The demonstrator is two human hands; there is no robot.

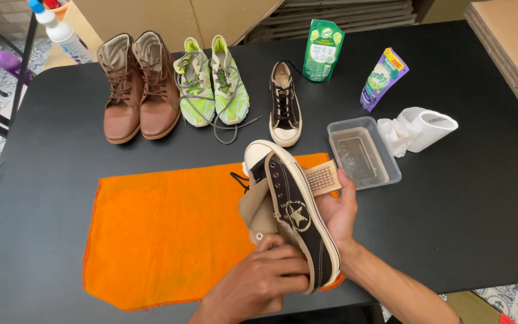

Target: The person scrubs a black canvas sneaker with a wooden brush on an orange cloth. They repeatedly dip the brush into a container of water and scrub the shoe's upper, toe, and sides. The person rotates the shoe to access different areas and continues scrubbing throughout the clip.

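Your left hand [259, 276] fingers clamped on sneaker [298, 216] heel — long axis runs away from you; right hand [338, 207] fingers pinch brush [321, 177] beside sneaker toe.

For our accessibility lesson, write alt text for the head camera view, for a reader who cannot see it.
Two hands hold a black canvas sneaker over an orange cloth on a black table: the left hand grips its heel end, the right hand holds a wooden brush beside it. Behind stand brown boots, green running shoes, the matching sneaker and a clear tub.
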